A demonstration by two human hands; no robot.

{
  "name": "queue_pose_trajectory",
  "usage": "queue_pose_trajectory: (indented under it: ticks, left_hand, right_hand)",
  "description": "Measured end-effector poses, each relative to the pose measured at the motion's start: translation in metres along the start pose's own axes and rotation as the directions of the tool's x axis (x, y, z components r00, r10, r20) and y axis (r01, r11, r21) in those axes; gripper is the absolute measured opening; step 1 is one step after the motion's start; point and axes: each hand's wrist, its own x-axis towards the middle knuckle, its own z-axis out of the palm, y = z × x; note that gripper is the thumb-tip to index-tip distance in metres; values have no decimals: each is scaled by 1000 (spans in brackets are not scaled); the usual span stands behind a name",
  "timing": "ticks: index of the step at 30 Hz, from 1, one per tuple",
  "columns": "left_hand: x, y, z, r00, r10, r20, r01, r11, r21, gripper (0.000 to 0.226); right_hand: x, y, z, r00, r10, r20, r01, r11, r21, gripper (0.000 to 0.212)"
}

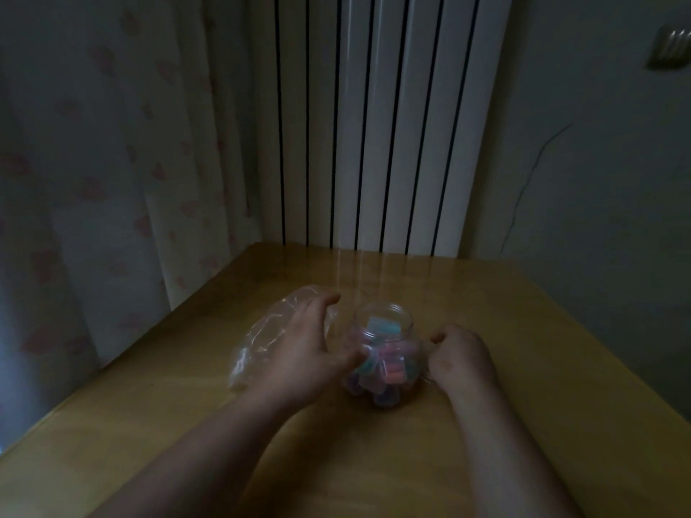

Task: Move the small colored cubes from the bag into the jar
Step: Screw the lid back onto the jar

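A small clear round jar (385, 327) stands in the middle of the wooden table (523, 349), filled with several pastel cubes (389, 364) in pink, blue and purple. My left hand (303, 349) is open, its thumb against the jar's left side and its fingers stretched over a crumpled clear plastic bag (258, 342) that lies left of the jar. No cubes show in the bag. My right hand (463, 357) rests on the table just right of the jar, fingers curled in, holding nothing that I can see.
A white ribbed radiator (374, 125) rises behind the table's far edge. A pale curtain with pink hearts (112, 162) hangs at the left. The wall (598, 181) at the right is bare. The scene is dim.
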Motion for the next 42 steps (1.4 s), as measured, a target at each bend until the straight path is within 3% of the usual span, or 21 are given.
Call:
queue_pose_trajectory:
  ticks: [3, 5, 7, 10, 13, 16, 18, 24, 42]
  left_hand:
    - [1, 5, 0, 985, -48, 163, 57, 997, -52, 100]
    - [4, 9, 2, 973, -57, 223, 84, 990, -112, 106]
    - [7, 11, 9, 966, -61, 252, 96, 987, -131, 111]
    - [14, 12, 22, 977, -68, 200, 85, 994, -74, 115]
    - [14, 7, 35, 989, -56, 140, 75, 987, -139, 111]
    - [8, 0, 46, 999, -22, 44, 31, 974, -224, 79]
    - [6, -6, 52, 999, -14, -31, 6, 974, -225, 71]
    - [12, -16, 56, 999, -8, -46, -3, 968, -249, 78]
    - [12, -20, 54, 1000, -17, 1, 16, 956, -292, 82]
  right_hand:
    - [0, -1, -10, 999, 25, -48, -18, 989, 146, 35]
    - [-4, -6, -19, 987, 40, -155, 3, 964, 267, 39]
    - [-10, -11, -27, 962, 26, -271, 88, 911, 402, 42]
    - [-21, -21, -35, 930, -81, -359, 263, 828, 495, 30]
    - [-31, -31, -37, 918, -237, -319, 370, 803, 467, 28]
    - [-37, -36, -25, 899, -360, -249, 432, 820, 376, 31]
    - [-38, -37, -19, 894, -398, -204, 446, 821, 355, 33]
    - [-36, -39, -19, 861, -490, -133, 503, 789, 351, 33]
    - [-44, -42, -11, 873, -443, -205, 488, 772, 406, 34]
